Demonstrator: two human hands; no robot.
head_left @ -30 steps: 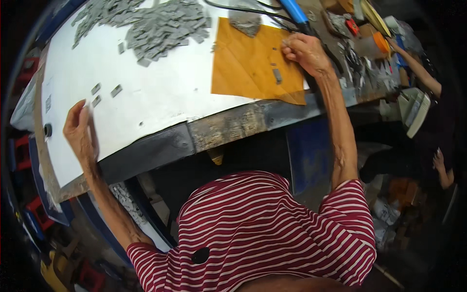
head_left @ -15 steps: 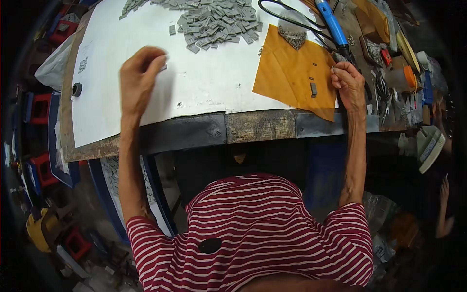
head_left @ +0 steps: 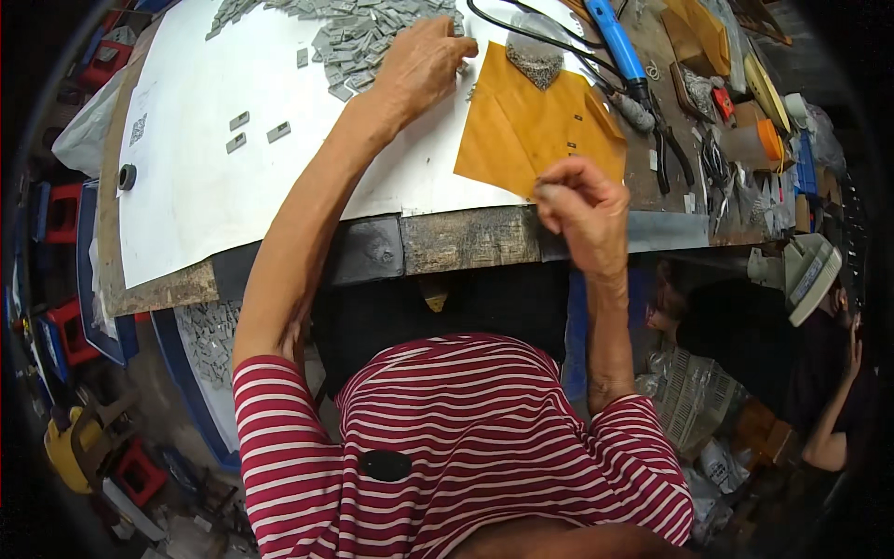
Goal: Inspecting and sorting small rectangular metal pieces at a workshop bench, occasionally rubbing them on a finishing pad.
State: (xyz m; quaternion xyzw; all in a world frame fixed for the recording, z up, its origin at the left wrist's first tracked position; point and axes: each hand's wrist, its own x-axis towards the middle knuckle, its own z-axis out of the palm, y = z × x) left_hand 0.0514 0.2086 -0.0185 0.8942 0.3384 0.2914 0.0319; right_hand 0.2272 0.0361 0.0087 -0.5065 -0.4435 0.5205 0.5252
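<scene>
My left hand [head_left: 419, 70] reaches across to the right edge of a heap of small flat grey pieces [head_left: 358, 42] on a white sheet [head_left: 200, 200]. Its fingers are bent together, and whatever they hold is hidden. Three grey pieces [head_left: 278, 131] lie apart from the heap, to the left of my left forearm. Over the near edge of an orange-brown sheet [head_left: 498, 140], my right hand [head_left: 591, 214] is closed in a pinch, slightly blurred; what is between its fingertips I cannot make out. Small dark bits [head_left: 572, 145] lie on that sheet.
A clear bag of tiny metal parts [head_left: 535, 70] lies at the orange sheet's far edge. A blue electric screwdriver [head_left: 616, 39] with a black cord lies beyond, near pliers [head_left: 669, 154]. A black ring [head_left: 127, 176] is at the far left. Another person's arm [head_left: 838, 410] shows at right.
My left hand has moved right and away to the heap, uncovering three grey pieces. My right hand has come left and nearer, over the orange sheet's front edge.
</scene>
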